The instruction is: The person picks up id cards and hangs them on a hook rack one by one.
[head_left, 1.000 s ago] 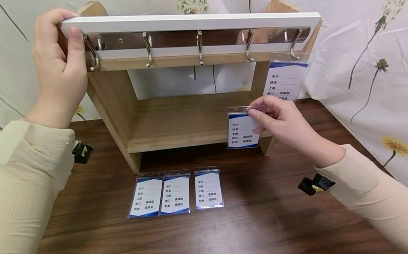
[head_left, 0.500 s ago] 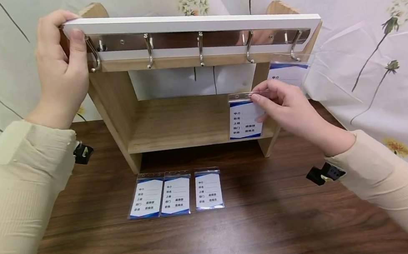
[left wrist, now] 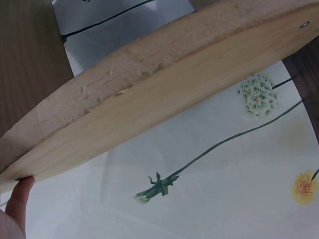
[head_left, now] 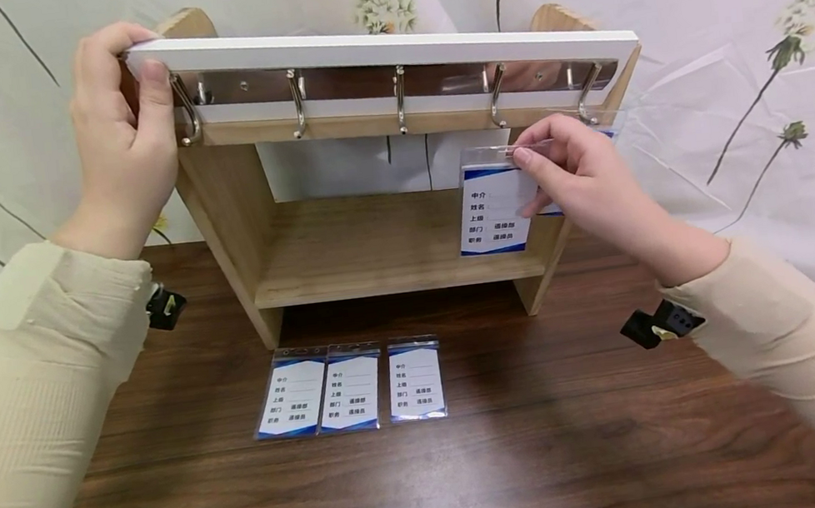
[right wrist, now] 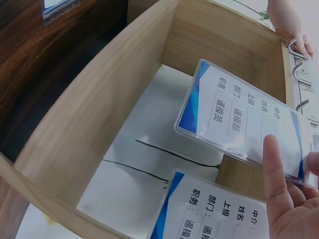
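Observation:
My left hand (head_left: 119, 144) grips the left end of the white rail (head_left: 383, 39) on top of a wooden rack. A badge in a clear plastic sleeve (head_left: 495, 209) is pinched near its top edge by my right hand (head_left: 583, 171), thumb in front. It is upright below the second hook from the right (head_left: 499, 97), apart from it. Behind my right hand, a second badge (right wrist: 214, 211) hangs from the rightmost hook (head_left: 589, 95), mostly hidden in the head view. In the left wrist view only a fingertip (left wrist: 21, 196) touches the wood.
Three more badges lie face up on the dark wooden table (head_left: 434, 486): a left one (head_left: 290, 397), a middle one (head_left: 350, 390) and a right one (head_left: 415, 380). The rack has a lower shelf (head_left: 376, 241) and side panels. A flower-printed cloth (head_left: 725, 126) hangs behind.
My right hand has risen with the pinched badge, from shelf-edge height to just under the hooks, drifting slightly right and covering more of the hanging badge. My left hand keeps its place.

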